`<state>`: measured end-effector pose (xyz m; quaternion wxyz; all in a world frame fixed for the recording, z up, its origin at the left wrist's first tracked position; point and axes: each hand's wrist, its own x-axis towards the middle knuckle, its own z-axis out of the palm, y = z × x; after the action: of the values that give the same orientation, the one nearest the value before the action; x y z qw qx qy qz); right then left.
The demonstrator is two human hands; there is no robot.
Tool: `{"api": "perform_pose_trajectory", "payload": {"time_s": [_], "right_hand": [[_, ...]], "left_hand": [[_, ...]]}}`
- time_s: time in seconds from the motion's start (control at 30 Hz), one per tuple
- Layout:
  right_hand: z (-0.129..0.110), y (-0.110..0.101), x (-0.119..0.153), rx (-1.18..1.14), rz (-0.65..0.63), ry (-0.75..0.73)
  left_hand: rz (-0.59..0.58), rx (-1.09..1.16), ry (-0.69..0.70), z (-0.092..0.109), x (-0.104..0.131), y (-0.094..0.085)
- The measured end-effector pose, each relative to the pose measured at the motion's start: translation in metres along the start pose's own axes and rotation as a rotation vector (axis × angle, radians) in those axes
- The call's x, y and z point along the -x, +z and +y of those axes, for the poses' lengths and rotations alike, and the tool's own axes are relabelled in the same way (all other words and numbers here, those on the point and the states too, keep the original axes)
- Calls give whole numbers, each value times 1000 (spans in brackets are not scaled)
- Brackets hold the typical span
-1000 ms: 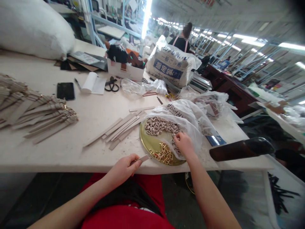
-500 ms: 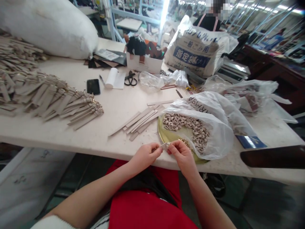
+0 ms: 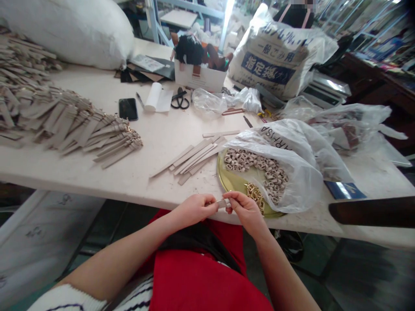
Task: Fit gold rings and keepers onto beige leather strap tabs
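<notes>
Between my two hands, at the table's front edge, is a short length of beige strap. My left hand pinches one end of it; the rest is hidden by the fingers. The thumb and fingers of my right hand close on the other end, where a small beige loop seems to sit around the strap. Just beyond is a green round tray, bearing many beige loops and gold-coloured buckles. Loose beige strips lie to the left of the tray.
Finished-looking straps with metal parts form a large pile at left. A clear plastic bag partly covers the tray. Farther back lie a phone, scissors, a white box and a large printed bag. A dark bar juts in from the right.
My hands stay together at the table edge, with the strap turned a little so more of it shows between them. The view has shifted slightly, and the gold buckles are less covered.
</notes>
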<state>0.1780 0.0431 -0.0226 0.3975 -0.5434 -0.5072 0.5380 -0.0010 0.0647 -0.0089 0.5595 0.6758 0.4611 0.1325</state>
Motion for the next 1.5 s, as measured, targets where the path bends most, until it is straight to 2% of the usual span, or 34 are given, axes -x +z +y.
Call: {"api": "perform_pose_trajectory", "payload": {"time_s": [0.17, 0.23, 0.43, 0.6, 0.7, 0.83, 0.93, 1.0, 1.17, 1.33, 1.5], "right_hand": [[-4, 4, 3, 45, -8, -31], [-5, 9, 5, -13, 18, -26], [5, 24, 7, -211, 86, 69], [8, 26, 12, -303, 181, 108], [1, 30, 20, -282, 162, 65], [-7, 37, 27, -281, 182, -80], [-9, 39, 26, -258, 187, -10], [-9, 39, 24, -301, 146, 95], [-2, 35, 22, -517, -122, 297], [-1, 31, 23, -658, -192, 366], [1, 32, 24, -678, -295, 403]], "left_hand": [[106, -96, 8, 2, -1, -1], [116, -76, 2, 5, 0, 0], [136, -1, 107, 9, 5, 7], [217, 90, 76, 4, 6, 10], [228, 180, 79, 0, 6, 11], [198, 289, 86, 2, 7, 12], [191, 263, 95, 5, 11, 11], [204, 211, 101, 7, 13, 10], [198, 94, 53, 5, 15, 8], [158, 104, -21, -3, 13, 11], [153, 157, -82, -8, 11, 14]]}}
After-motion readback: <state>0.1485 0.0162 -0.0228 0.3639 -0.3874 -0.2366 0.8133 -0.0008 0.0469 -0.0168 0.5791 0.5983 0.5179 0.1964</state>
